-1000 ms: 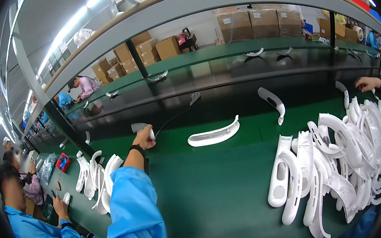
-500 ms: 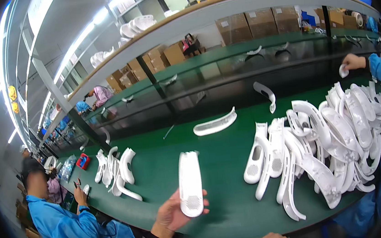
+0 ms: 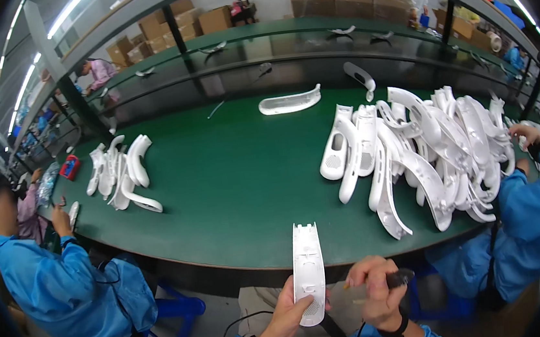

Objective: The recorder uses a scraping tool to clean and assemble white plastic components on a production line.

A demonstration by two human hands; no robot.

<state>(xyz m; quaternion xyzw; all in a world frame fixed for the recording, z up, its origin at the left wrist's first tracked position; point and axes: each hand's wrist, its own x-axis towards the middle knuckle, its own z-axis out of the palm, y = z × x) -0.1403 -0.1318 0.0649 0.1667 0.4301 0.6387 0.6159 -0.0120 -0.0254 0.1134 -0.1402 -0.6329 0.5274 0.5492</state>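
Note:
My left hand (image 3: 287, 315) grips a long white plastic shell (image 3: 308, 265) by its perforated lower end, thumb on the inner face. That ribbed inner face is turned up, and the shell stands nearly upright at the table's front edge. To its right, my right hand (image 3: 378, 288) is closed around a small tool with a dark, rounded handle (image 3: 400, 277). A thin tip pokes out on the shell side, apart from the shell; the tool's exact kind is unclear.
A large heap of white curved shells (image 3: 437, 152) covers the right of the green table (image 3: 218, 173). A smaller group (image 3: 129, 172) lies left. One shell (image 3: 289, 101) lies at the back. Co-workers in blue sit at the left (image 3: 67, 292) and right (image 3: 521, 209).
The shell has come down toward me and been turned from its outer to its inner face. My right hand has risen into view with the tool. The view has tilted down.

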